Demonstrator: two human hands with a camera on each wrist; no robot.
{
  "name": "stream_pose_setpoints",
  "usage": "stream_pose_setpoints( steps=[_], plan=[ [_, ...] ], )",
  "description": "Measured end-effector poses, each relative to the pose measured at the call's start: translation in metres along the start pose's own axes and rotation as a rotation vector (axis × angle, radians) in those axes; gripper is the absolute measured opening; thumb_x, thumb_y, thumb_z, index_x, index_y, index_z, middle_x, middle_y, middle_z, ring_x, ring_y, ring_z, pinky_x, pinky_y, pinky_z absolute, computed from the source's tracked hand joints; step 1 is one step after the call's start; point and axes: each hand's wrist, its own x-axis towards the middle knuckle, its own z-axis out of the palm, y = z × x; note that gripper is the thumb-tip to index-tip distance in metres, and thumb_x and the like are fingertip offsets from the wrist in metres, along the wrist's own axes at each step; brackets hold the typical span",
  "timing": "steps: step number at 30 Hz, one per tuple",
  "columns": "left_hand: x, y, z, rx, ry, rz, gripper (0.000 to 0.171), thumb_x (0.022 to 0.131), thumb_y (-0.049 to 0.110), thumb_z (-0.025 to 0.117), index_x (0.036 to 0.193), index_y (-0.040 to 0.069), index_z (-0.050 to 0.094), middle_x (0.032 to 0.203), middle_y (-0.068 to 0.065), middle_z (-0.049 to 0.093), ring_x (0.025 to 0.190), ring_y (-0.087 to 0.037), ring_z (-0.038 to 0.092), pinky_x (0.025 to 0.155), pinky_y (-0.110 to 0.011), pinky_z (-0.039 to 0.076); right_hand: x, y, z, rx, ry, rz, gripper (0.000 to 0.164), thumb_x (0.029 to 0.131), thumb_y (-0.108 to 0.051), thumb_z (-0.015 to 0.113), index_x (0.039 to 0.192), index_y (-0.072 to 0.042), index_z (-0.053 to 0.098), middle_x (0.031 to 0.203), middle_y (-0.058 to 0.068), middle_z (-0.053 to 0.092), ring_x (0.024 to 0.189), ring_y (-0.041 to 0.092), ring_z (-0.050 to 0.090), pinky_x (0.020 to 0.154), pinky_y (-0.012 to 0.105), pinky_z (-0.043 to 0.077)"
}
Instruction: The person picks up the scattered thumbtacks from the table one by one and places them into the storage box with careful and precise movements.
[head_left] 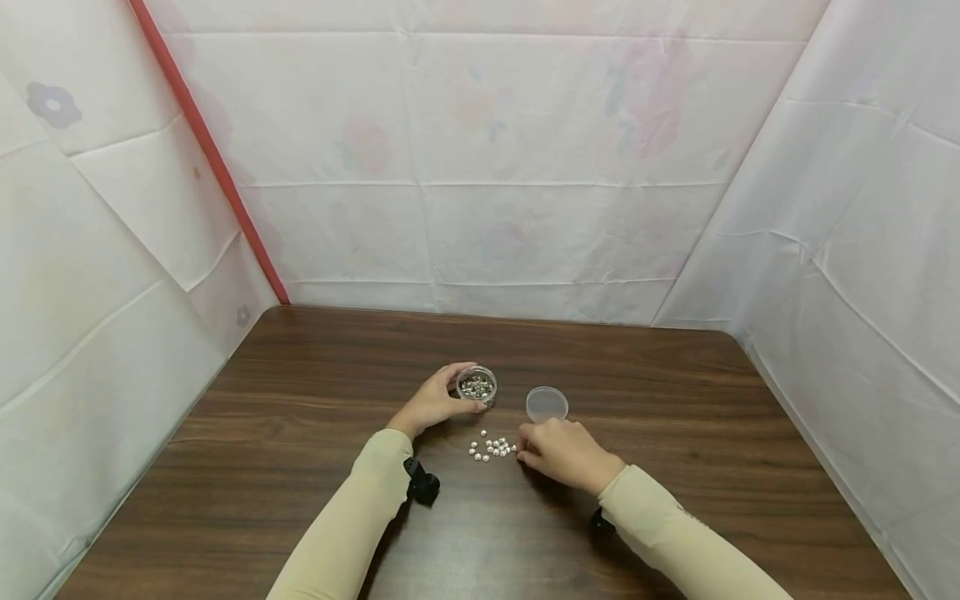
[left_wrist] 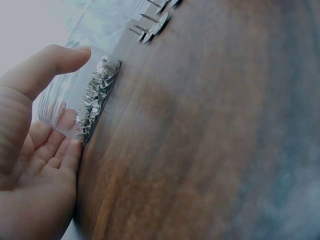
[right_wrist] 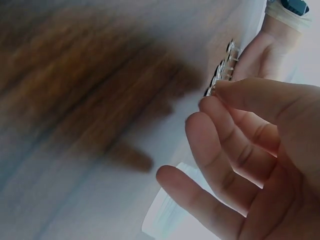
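Note:
My left hand (head_left: 437, 400) grips a clear round jar (head_left: 495, 390) by its side, thumb in front and fingers behind. Silver thumbtacks (left_wrist: 95, 102) cover the bottom of the jar, which stands upright on the table. Loose thumbtacks (head_left: 497, 447) lie in a small cluster in front of it, pins up. At the right end of that cluster my right hand (head_left: 564, 452) pinches a thumbtack between thumb and forefinger, mostly hidden by the fingertips. The other fingers of that hand (right_wrist: 225, 160) are loosely bent.
A clear round lid (head_left: 547, 403) lies flat right behind the right hand. The brown wooden table (head_left: 315, 392) is bordered by white cloth walls (head_left: 480, 233) at the back and both sides. A black wrist camera (head_left: 423, 483) sits on the left sleeve.

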Motion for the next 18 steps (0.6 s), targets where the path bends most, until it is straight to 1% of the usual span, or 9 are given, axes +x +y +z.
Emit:
stream_pose_setpoints(
  steps=[7,12,18],
  plan=[
    [0.0,0.001,0.0,0.005,0.004,-0.01,0.075,0.067,0.033,0.084,0.133,0.026,0.048,0.136,-0.001,0.045,0.122,-0.022,0.041,0.1,-0.048,0.04,0.005,0.007,-0.004,-0.027,0.05,0.015,0.009,0.083,-0.033,0.069,0.079,-0.028,0.063,0.064,-0.017,0.058,0.054,-0.001,0.048,0.043,0.028,0.042],
    [0.0,0.002,0.0,0.005,-0.004,-0.013,0.077,0.068,0.032,0.083,0.135,0.023,0.046,0.136,-0.001,0.045,0.122,-0.021,0.041,0.099,-0.048,0.04,0.012,0.014,-0.008,-0.018,0.063,0.057,0.008,0.084,-0.036,0.067,0.08,-0.032,0.062,0.067,-0.019,0.059,0.056,-0.002,0.049,0.044,0.028,0.043],
    [-0.001,0.002,0.0,0.003,-0.011,-0.016,0.079,0.068,0.032,0.083,0.137,0.02,0.045,0.136,-0.002,0.044,0.122,-0.022,0.041,0.099,-0.049,0.041,0.023,0.016,-0.012,0.008,0.108,0.083,0.004,0.086,-0.033,0.066,0.083,-0.03,0.065,0.072,-0.018,0.063,0.059,-0.002,0.051,0.046,0.027,0.043]
  ],
)
